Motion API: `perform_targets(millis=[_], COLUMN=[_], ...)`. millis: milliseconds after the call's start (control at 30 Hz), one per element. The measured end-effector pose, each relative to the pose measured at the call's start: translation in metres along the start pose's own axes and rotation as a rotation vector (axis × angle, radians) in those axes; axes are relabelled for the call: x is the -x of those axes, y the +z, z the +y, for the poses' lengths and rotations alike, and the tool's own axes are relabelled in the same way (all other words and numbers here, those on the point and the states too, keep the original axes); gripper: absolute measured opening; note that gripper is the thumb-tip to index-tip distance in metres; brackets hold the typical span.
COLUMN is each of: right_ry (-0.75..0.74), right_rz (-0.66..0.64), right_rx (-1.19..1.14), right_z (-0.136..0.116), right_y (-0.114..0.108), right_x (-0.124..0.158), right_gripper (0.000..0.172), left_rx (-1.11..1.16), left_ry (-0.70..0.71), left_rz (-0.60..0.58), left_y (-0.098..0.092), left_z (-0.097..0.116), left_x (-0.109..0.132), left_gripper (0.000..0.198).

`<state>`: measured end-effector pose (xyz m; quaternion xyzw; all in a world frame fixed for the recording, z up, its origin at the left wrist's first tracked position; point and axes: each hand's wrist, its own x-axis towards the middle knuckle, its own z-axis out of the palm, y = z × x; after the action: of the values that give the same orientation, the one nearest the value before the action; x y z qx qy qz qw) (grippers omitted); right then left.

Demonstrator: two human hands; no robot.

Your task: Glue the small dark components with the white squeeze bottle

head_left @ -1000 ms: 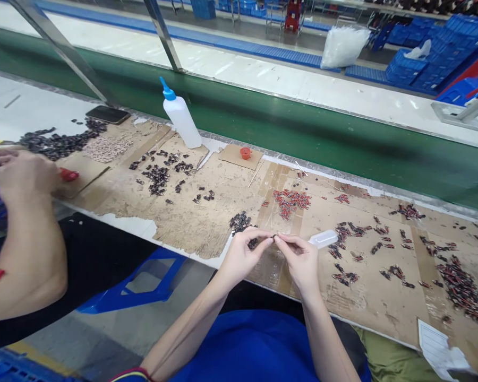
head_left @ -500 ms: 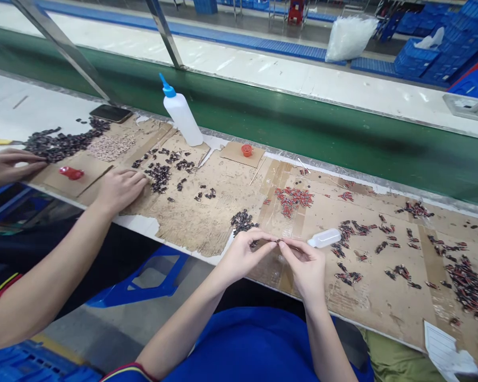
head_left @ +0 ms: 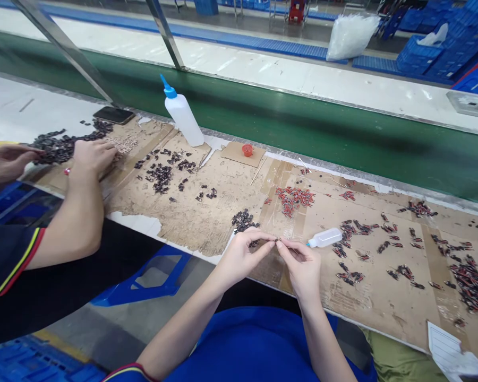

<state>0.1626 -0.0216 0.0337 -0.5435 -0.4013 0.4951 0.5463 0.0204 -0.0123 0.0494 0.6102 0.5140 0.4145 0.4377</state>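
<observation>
My left hand (head_left: 242,254) and my right hand (head_left: 300,265) meet over the near edge of the cardboard-covered bench (head_left: 207,212). Both pinch one tiny dark part (head_left: 276,241) between thumb and forefinger tips. A heap of small black parts (head_left: 242,219) lies just beyond my left hand. A small clear bottle (head_left: 324,237) lies on its side right of my right hand. Red wired parts (head_left: 293,197) sit in a pile farther back.
A co-worker's hands (head_left: 90,155) rest on black parts (head_left: 59,146) at the left. A white squeeze bottle with a blue tip (head_left: 182,115), a red cap (head_left: 246,150) and a phone (head_left: 113,114) stand at the back. Finished pieces (head_left: 472,286) are scattered to the right. A green conveyor (head_left: 302,127) runs behind.
My hands have stayed together on the tiny part. The co-worker's hand moved from the bench edge out toward the black parts at the left.
</observation>
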Motion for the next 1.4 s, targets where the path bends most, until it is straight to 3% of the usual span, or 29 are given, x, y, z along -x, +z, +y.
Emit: perform_targets(millis=[200, 500, 700, 767, 833, 967, 1067, 1200, 1300, 1400], right_ry=[-0.002, -0.058, -0.097, -0.122, -0.126, -0.1, -0.041, 0.161, 0.233, 0.209], right_rz=[-0.105, -0.046, 0.055, 0.12, 0.261, 0.566, 0.575, 0.323, 0.257, 0.295], right_rx=[0.02, 0.039, 0.138, 0.216, 0.318, 0.717, 0.936, 1.062, 1.161, 1.055], right_z=[-0.002, 0.003, 0.004, 0.001, -0.004, -0.02, -0.03, -0.034, -0.032, -0.025], right_y=[-0.009, -0.014, -0.037, -0.057, -0.079, -0.112, -0.108, -0.079, -0.065, -0.065], right_x=[-0.002, 0.0, 0.001, -0.001, -0.003, -0.009, -0.014, -0.031, -0.046, -0.055], right_gripper=[0.021, 0.017, 0.02, 0.022, 0.029, 0.049, 0.061, 0.076, 0.075, 0.069], left_rx=[-0.07, -0.032, -0.036, -0.093, -0.219, -0.563, -0.728, -0.838, -0.828, -0.758], left_ry=[-0.007, -0.022, 0.056, 0.112, 0.137, 0.069, 0.084, 0.149, 0.16, 0.179], left_rz=[0.002, -0.035, -0.154, -0.191, -0.155, -0.033, -0.083, -0.123, -0.153, -0.225], left_y=[0.003, 0.011, 0.035, 0.039, 0.033, 0.008, -0.004, -0.003, 0.003, 0.01], left_z=[0.004, 0.003, 0.005, 0.003, -0.002, -0.017, -0.026, -0.031, -0.032, -0.03], left_x=[-0.001, -0.006, -0.01, -0.013, -0.017, -0.024, -0.027, -0.026, -0.027, -0.025], left_gripper=[0.013, 0.014, 0.018, 0.025, 0.033, 0.022, 0.017, 0.017, 0.016, 0.013])
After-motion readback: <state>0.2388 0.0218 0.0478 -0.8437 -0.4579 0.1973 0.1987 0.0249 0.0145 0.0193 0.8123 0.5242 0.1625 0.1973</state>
